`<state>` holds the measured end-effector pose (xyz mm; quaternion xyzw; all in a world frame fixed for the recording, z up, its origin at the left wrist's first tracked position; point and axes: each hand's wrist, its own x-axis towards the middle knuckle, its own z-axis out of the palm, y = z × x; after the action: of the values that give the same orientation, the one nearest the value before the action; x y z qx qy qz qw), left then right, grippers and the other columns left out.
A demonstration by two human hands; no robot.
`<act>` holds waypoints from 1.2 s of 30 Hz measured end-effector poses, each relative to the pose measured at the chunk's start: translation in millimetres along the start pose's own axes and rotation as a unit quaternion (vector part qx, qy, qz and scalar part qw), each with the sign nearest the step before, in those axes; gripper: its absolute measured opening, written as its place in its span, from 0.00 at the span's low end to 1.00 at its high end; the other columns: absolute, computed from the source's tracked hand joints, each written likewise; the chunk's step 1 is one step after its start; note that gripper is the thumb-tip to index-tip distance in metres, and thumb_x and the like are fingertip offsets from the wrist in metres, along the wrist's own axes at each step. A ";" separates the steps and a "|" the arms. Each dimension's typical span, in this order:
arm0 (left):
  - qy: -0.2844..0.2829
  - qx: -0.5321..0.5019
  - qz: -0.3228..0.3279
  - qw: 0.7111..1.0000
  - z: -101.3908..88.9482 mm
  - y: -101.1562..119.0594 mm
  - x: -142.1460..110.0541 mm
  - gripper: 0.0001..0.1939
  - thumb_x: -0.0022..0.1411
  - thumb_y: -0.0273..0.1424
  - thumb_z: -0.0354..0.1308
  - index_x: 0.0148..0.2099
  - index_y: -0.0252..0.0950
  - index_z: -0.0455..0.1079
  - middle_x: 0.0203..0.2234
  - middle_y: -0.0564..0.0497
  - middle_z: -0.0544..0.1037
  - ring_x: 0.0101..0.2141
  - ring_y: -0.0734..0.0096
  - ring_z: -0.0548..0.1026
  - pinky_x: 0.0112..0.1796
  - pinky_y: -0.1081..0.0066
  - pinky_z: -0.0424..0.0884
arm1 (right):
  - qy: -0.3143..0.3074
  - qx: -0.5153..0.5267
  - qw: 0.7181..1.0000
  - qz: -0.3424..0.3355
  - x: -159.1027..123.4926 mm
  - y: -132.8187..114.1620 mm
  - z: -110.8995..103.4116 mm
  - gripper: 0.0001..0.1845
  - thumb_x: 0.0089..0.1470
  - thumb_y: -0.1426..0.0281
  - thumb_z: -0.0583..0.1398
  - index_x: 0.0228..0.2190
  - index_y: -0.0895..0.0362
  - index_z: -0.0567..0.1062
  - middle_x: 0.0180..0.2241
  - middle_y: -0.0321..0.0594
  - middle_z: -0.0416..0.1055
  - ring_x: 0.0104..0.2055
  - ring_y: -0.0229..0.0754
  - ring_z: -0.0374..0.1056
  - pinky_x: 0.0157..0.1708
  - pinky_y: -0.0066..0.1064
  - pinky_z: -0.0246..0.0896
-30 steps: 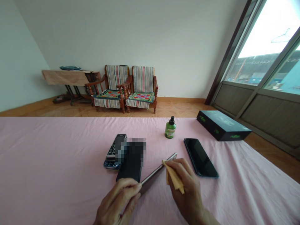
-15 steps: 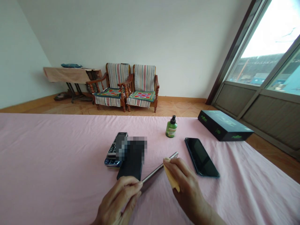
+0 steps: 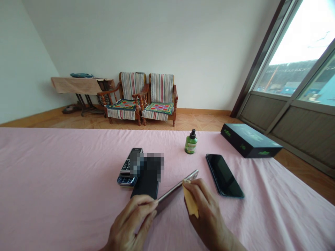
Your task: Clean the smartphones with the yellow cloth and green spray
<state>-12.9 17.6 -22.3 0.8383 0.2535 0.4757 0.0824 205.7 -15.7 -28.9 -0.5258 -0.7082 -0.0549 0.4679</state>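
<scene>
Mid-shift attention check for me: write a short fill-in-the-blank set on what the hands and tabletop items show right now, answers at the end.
1. The right hand holds a cloth coloured ____.
2. The left hand grips a slim device over a sheet coloured ____.
3. The bottle with a black top has a body coloured ____.
4. In the picture, that bottle stands to the ____ of the black box.

Missing words: yellow; pink; green; left.

Yellow cloth point(image 3: 192, 204) now bunched narrower.
</scene>
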 end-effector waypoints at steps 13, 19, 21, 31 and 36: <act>0.008 0.014 -0.011 1.000 -1.1 0.8 1.7 0.12 0.63 0.16 0.54 0.46 0.33 0.70 0.38 0.47 0.72 0.39 0.71 0.75 0.42 0.78 0.71 | 0.005 0.075 0.996 0.042 3.6 9.9 -6.5 0.23 0.54 0.84 0.51 0.49 0.56 0.69 0.38 0.44 0.67 0.40 0.41 0.68 0.38 0.29 0.67; 0.005 0.009 -0.006 1.000 -1.7 1.7 4.2 0.13 0.63 0.16 0.54 0.46 0.34 0.70 0.38 0.47 0.73 0.39 0.71 0.75 0.41 0.77 0.72 | -0.030 0.086 0.996 0.015 5.9 5.6 -1.8 0.21 0.55 0.84 0.50 0.47 0.57 0.70 0.37 0.44 0.67 0.39 0.41 0.68 0.38 0.29 0.67; 0.008 0.012 -0.010 1.000 -1.6 0.9 3.7 0.13 0.63 0.16 0.54 0.46 0.34 0.70 0.38 0.47 0.73 0.39 0.71 0.76 0.41 0.77 0.73 | -0.021 0.078 0.997 0.019 9.8 5.3 -4.8 0.17 0.55 0.83 0.52 0.42 0.57 0.72 0.36 0.42 0.68 0.37 0.40 0.68 0.36 0.29 0.67; -0.007 -0.003 -0.002 1.000 -1.2 -0.3 -2.6 0.15 0.62 0.15 0.54 0.48 0.35 0.70 0.39 0.47 0.73 0.40 0.70 0.76 0.43 0.76 0.72 | 0.080 0.032 0.988 0.132 17.8 32.2 -16.4 0.14 0.53 0.77 0.55 0.41 0.56 0.74 0.34 0.41 0.67 0.33 0.41 0.67 0.29 0.30 0.66; -0.015 -0.025 -0.001 1.000 -0.1 -1.5 -3.0 0.16 0.62 0.14 0.54 0.48 0.34 0.69 0.39 0.47 0.72 0.41 0.70 0.75 0.43 0.76 0.71 | 0.061 0.069 0.987 0.131 13.0 35.0 -11.0 0.19 0.51 0.79 0.55 0.44 0.56 0.74 0.35 0.41 0.66 0.31 0.40 0.67 0.28 0.29 0.66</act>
<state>-14.8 17.3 -25.0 0.8429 0.2413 0.4687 0.1077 240.1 2.4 -27.9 -0.5766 -0.6051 0.0237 0.5485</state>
